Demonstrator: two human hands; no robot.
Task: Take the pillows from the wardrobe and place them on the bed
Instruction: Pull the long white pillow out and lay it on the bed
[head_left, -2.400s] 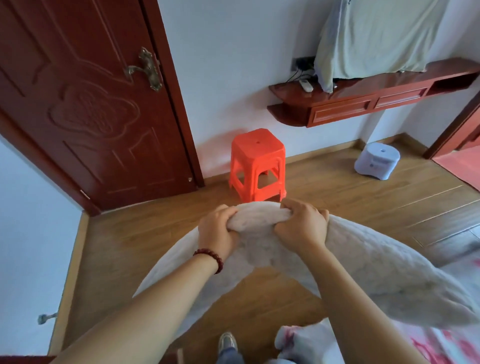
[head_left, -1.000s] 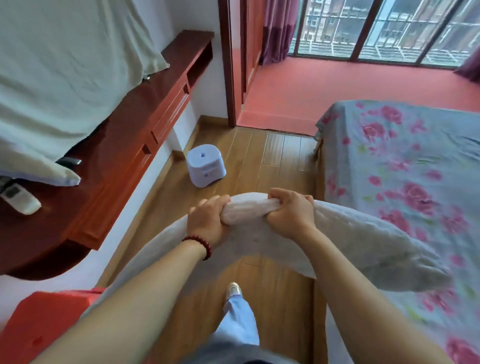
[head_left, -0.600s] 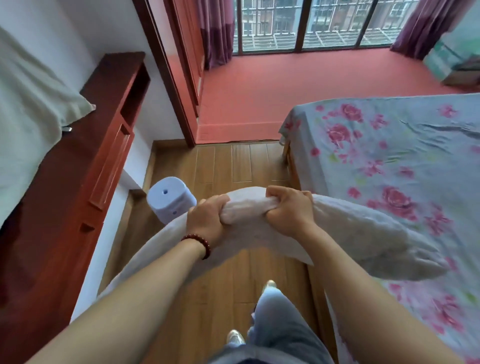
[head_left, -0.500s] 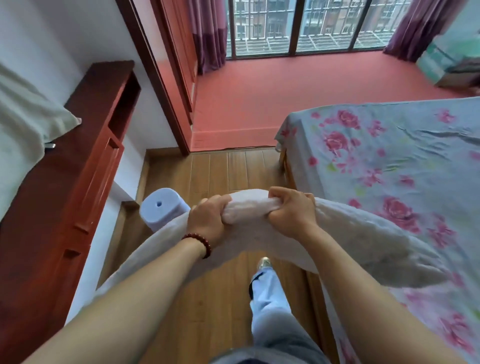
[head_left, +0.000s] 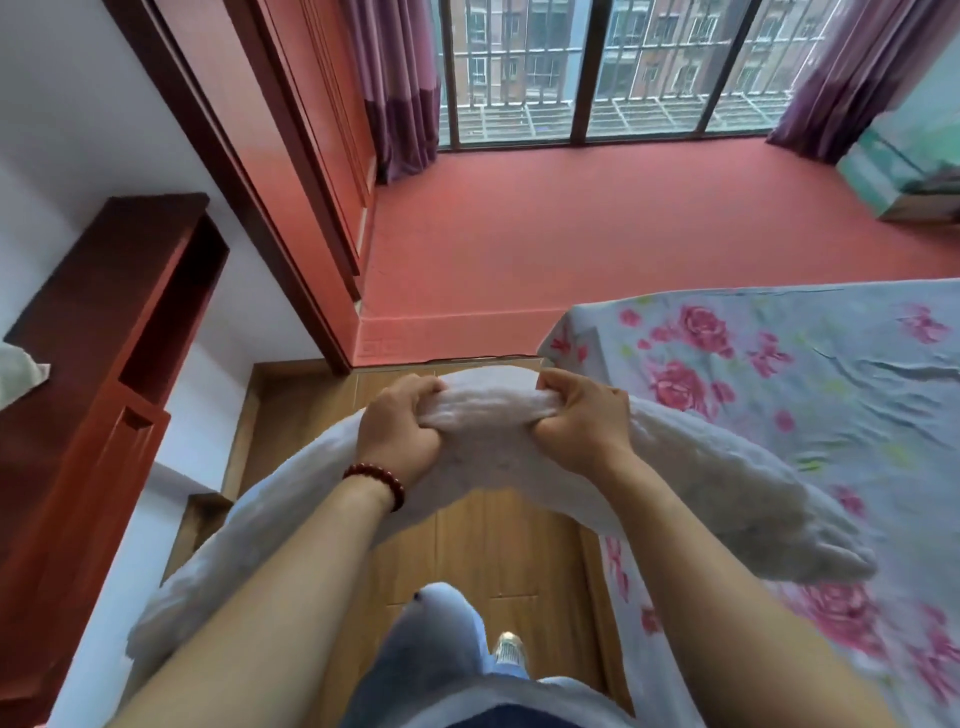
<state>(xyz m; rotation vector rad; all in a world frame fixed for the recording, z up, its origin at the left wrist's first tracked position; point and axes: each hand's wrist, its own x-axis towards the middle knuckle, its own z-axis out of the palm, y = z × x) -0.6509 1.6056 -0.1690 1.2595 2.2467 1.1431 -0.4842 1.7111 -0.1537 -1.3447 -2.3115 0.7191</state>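
Observation:
A long white quilted pillow (head_left: 711, 478) hangs in front of me, bunched at its top edge and drooping to both sides. My left hand (head_left: 400, 428), with a red bead bracelet at the wrist, is clenched on that edge. My right hand (head_left: 582, 415) grips the same edge a little to the right. The pillow's right end floats just over the bed (head_left: 810, 395), which wears a pale blue sheet with pink roses. The wardrobe is out of sight.
A dark red wall shelf (head_left: 104, 364) runs along the left wall. Wooden floor (head_left: 493, 545) lies between shelf and bed. Ahead, a raised pink floor (head_left: 597, 234) leads to barred windows with purple curtains (head_left: 400, 78). My knee (head_left: 436, 644) is lifted below.
I have turned from the door and orange stool toward the bed and walked forward. The small white appliance on the floor has dropped out of sight. Both hands kept their grip.

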